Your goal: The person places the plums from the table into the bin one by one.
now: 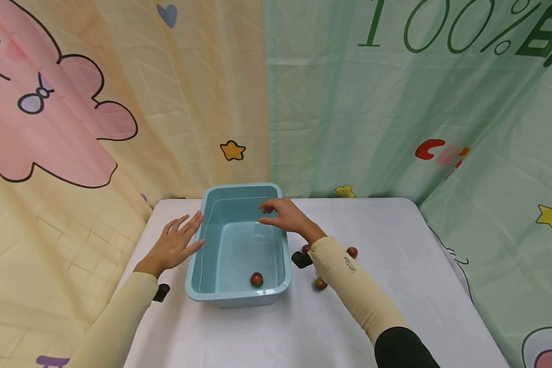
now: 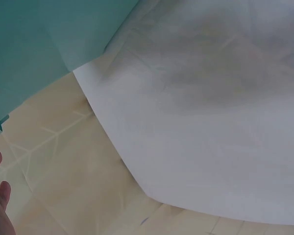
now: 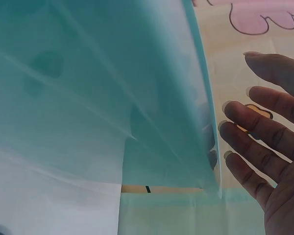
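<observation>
**Two open hands at a pale blue tub, one red fruit inside**

Resting on a white-covered table (image 1: 395,306), a rectangular pale blue plastic tub (image 1: 202,286) stands near the middle, its long sides running away from the person. Inside it, close to the near wall and slightly right of centre, lies a single small round red fruit (image 1: 256,279).

The left hand (image 1: 175,245) lies flat just beside the tub's left wall, fingers straight and spread, the fingertips reaching toward or touching the rim; it grips nothing. The left wrist view shows only two of its fingertips (image 2: 2,193) at the lower left edge, above the white table cover (image 2: 210,122) and the cream cloth below it.

The right hand (image 1: 285,214) hovers over the tub's far right part, above the right rim, palm down, fingers stretched out loosely toward the left. It holds nothing. In the right wrist view its fingers (image 3: 257,122) are spread and straight, with the green curtain behind them.

On the table right of the tub, partly hidden by the right forearm in its cream sleeve (image 1: 354,286), lie more small red fruits: one (image 1: 351,252) beyond the sleeve, one (image 1: 320,283) on its near side, and one (image 1: 305,249) just by the wrist. A black wrist device (image 1: 301,259) sits on the right arm, another (image 1: 161,292) on the left.

Behind the table hang a cream cartoon curtain (image 1: 119,102) and a green printed curtain (image 1: 395,102).
</observation>
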The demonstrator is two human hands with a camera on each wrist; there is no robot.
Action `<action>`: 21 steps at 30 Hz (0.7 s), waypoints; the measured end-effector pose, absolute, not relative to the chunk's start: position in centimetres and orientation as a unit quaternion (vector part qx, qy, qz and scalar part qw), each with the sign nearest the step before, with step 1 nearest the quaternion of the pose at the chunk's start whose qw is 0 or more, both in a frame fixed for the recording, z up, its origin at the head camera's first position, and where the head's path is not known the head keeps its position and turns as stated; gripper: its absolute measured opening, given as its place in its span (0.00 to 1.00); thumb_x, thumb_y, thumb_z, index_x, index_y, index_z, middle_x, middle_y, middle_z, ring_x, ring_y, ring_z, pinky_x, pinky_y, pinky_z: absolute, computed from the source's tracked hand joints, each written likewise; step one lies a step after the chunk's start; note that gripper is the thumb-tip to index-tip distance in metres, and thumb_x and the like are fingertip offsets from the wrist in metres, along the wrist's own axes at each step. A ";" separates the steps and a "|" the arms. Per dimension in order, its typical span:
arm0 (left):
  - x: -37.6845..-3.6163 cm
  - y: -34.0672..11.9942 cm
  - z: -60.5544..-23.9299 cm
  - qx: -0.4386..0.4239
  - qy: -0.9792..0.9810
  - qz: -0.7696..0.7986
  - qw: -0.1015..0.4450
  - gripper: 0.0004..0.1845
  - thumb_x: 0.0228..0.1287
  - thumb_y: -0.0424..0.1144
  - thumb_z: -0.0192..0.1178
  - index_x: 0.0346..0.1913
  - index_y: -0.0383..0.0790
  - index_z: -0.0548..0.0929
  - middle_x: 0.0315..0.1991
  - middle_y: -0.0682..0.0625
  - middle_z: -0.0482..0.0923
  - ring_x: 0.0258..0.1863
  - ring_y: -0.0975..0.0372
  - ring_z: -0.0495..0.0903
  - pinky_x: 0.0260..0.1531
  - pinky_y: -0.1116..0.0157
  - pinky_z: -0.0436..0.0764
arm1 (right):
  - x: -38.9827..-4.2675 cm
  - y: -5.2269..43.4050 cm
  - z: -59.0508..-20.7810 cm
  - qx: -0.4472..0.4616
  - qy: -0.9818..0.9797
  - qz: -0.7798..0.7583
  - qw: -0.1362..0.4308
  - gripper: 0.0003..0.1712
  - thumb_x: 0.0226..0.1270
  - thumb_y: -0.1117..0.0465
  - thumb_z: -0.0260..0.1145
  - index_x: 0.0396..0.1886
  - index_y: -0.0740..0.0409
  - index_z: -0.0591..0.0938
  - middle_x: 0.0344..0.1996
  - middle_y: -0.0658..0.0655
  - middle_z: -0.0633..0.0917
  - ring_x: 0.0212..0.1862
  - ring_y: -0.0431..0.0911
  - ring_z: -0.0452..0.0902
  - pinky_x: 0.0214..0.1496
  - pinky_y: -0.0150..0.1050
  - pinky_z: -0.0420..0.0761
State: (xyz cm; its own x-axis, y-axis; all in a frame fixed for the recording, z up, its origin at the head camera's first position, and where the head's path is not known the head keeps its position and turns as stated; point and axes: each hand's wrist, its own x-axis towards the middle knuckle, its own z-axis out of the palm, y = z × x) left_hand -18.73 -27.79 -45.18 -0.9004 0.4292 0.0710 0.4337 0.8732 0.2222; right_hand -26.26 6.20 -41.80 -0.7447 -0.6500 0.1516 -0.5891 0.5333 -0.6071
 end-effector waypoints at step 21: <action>-18.8 -27.9 -45.1 -0.223 -0.968 -0.111 -0.004 0.41 0.70 0.56 0.47 0.77 0.42 0.46 0.77 0.45 0.44 0.74 0.43 0.44 0.69 0.42 0.40 | -26.0 8.8 -42.4 -0.322 0.872 -0.370 0.010 0.20 0.62 0.58 0.69 0.51 0.63 0.82 0.46 0.62 0.85 0.46 0.51 0.80 0.51 0.48 0.79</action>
